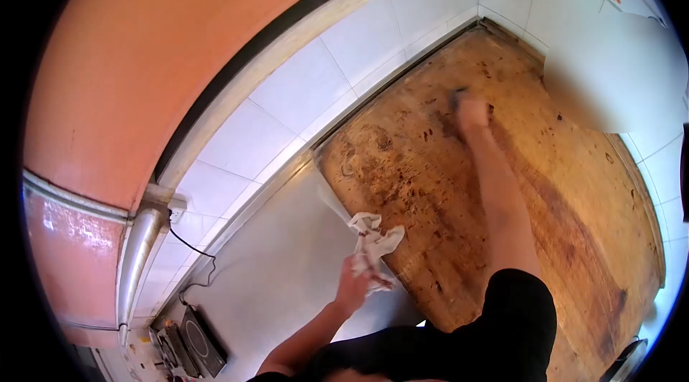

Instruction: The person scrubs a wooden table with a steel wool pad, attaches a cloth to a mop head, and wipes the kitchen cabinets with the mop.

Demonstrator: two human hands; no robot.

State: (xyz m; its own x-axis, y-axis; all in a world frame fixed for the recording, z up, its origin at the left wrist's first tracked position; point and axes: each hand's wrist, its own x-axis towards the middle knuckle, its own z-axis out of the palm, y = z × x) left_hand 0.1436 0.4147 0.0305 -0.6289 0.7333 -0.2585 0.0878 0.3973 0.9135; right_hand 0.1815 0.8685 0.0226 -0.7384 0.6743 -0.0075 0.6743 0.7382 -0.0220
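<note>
A crumpled white cloth [377, 242] with brownish stains is in the grip of my left hand [352, 283], above the seam between the metal counter and the wooden board [416, 174]. My right hand [474, 115] is stretched far over the board, closed and low against its surface. A small dark object [457, 97] shows at its fingers, too blurred by motion to name. Around this hand the wood looks darker and wet. Crumbs and dark brown specks are strewn across the board's left part.
To the left of the board runs a metal counter [287, 238], with a black induction cooker [203, 342] and a cable [208, 260] at its far end. White wall tiles [287, 106] border the back. A blurred pale patch [613, 73] covers part of the right side.
</note>
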